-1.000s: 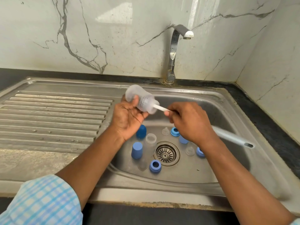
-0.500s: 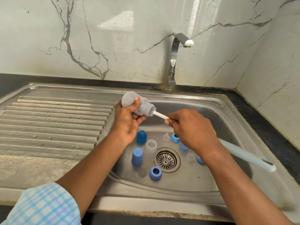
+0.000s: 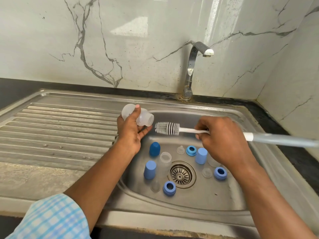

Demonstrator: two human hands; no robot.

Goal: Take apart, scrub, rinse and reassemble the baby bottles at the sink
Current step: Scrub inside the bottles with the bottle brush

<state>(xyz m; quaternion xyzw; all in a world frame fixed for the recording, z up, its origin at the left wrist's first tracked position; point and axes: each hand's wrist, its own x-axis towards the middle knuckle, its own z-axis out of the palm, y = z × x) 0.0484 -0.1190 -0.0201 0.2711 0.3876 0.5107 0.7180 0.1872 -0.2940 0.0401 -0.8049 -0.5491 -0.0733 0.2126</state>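
I am recording the left hand [image 3: 131, 133] gripping a clear plastic baby bottle [image 3: 145, 119], with the thumb over its waist and the fingers curled beneath. The bottle is lying on its side, its open neck pointing toward the right hand [image 3: 222, 140].

The right hand is pinching the thin white stem of a long bottle brush [image 3: 167, 128] with a white bristle head, its fingers curled round the stem. The pale translucent handle is running out past the wrist to the right edge of view. The bristle head is sitting between the two hands, just beside the bottle's mouth and wholly outside it. I cannot tell whether the two are touching.

Below both hands, the stainless steel sink basin [image 3: 215, 200] is holding loose parts:
- **Under the left hand:** a dark blue domed cap [image 3: 154, 149], a light blue cap [image 3: 149, 169] nearer me, and a second clear bottle [image 3: 165, 160] just beside them with its open mouth showing.
- **Under the right hand:** another light blue cap [image 3: 201, 156], partly covered by the fingers.
- **Around the round metal drain strainer [image 3: 180, 175]:** three blue screw rings [image 3: 191, 150] and small clear teats [image 3: 207, 172].

The ribbed steel drainboard [image 3: 57, 128] is extending outward from the left hand. A chrome tap [image 3: 190, 71] is standing beyond the hands against the marble wall. A blue checked sleeve [image 3: 51, 219] is covering the left forearm near me.
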